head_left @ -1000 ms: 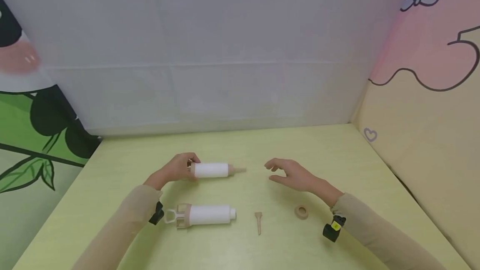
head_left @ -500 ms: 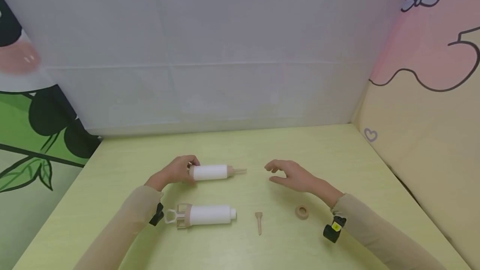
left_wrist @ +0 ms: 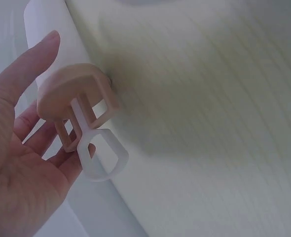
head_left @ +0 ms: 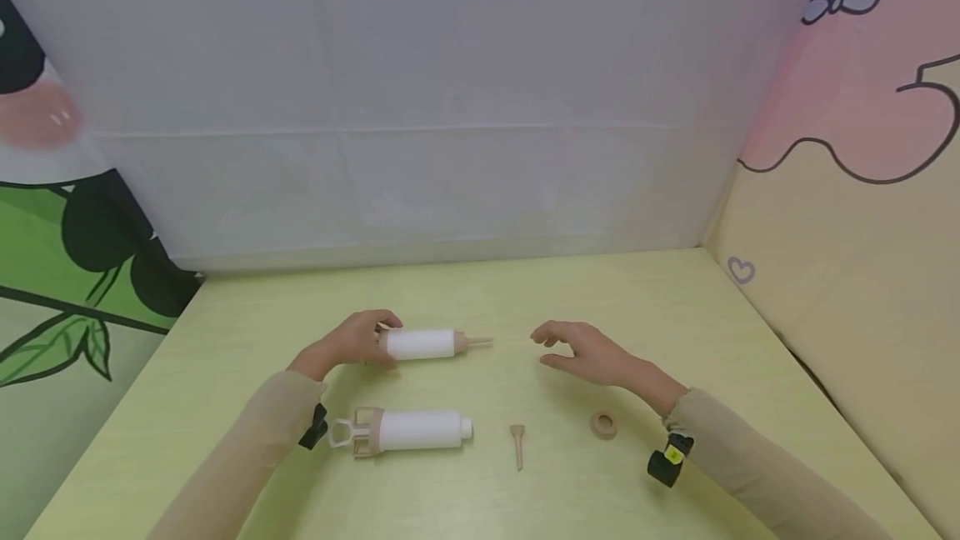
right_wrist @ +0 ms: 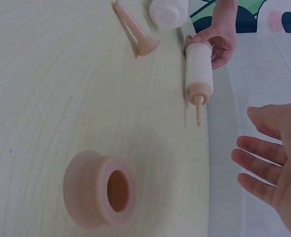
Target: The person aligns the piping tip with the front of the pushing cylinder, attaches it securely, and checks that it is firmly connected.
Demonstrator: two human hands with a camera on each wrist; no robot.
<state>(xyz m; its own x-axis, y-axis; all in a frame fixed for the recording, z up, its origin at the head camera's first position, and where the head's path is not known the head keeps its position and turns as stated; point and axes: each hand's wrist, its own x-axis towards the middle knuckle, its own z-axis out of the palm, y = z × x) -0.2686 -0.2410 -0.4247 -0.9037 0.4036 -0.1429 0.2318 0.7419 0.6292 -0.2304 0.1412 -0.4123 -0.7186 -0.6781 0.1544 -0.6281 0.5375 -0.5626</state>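
Below mid-frame, the left hand (head_left: 356, 342) grips a white-and-beige cylindrical plastic syringe (head_left: 421, 344) by its left end, long axis pointing rightward toward the relaxed, empty right hand (head_left: 591, 352).

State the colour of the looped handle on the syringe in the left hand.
The looped handle is white, best seen in the left wrist view.

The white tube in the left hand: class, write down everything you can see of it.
The white tube looks like smooth plastic. At one end, a tan collar carries open tan brackets and a pale loop handle; at the other, a tan cap bears a thin tan nozzle. It is held sideways, nozzle pointing to the person's right. The left hand grips the collar end. Whether the tube also rests on the table is unclear.
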